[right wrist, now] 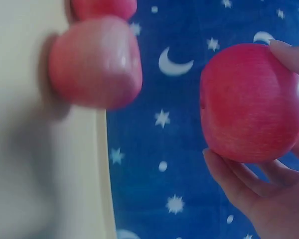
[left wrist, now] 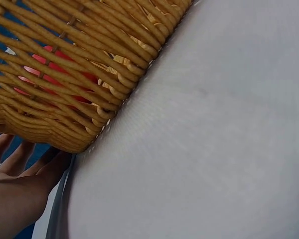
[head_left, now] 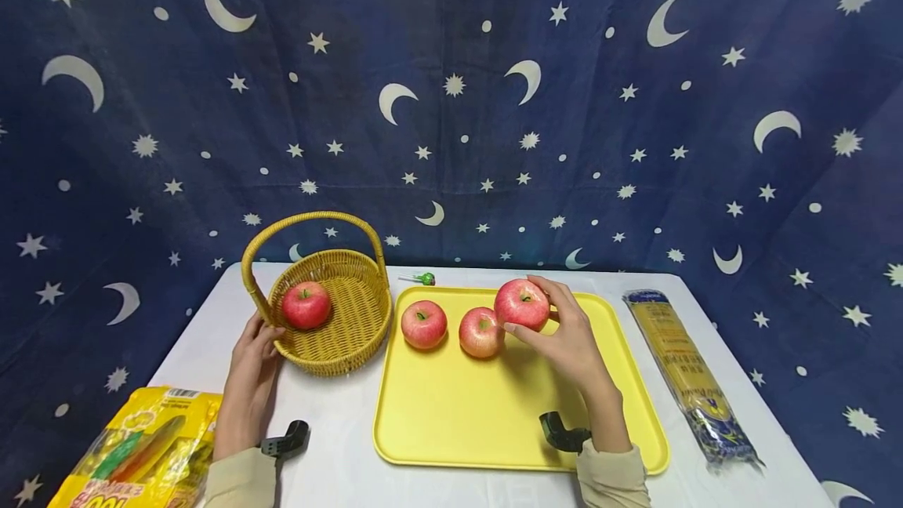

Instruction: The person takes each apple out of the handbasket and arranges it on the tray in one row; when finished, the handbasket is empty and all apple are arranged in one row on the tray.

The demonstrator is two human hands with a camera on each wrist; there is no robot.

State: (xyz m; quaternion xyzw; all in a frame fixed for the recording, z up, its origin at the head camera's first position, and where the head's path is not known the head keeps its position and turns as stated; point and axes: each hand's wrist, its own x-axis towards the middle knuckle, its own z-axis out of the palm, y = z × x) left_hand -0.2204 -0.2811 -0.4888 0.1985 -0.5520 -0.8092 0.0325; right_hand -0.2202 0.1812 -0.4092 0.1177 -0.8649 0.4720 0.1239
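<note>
- Hanging behind the white worktop (head_left: 339,445): a blue starry curtain (head_left: 451,128).
- Yellow tray (head_left: 458,429): two apples (head_left: 424,324) (head_left: 482,332) on it.
- Wicker basket (head_left: 356,296), left of the tray: handle (head_left: 313,215) arching over its opening, one apple (head_left: 306,305) inside.
- Left hand (head_left: 248,367): fingers touch the basket's rim; cannot tell whether they grip.
- Right hand (head_left: 571,343): fingers and thumb clamped round a red apple (head_left: 522,304), raised above the tray.

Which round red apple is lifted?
The apple held in the right grip; two others rest on the rectangular yellow tray, one in the round brown wicker basket.
</note>
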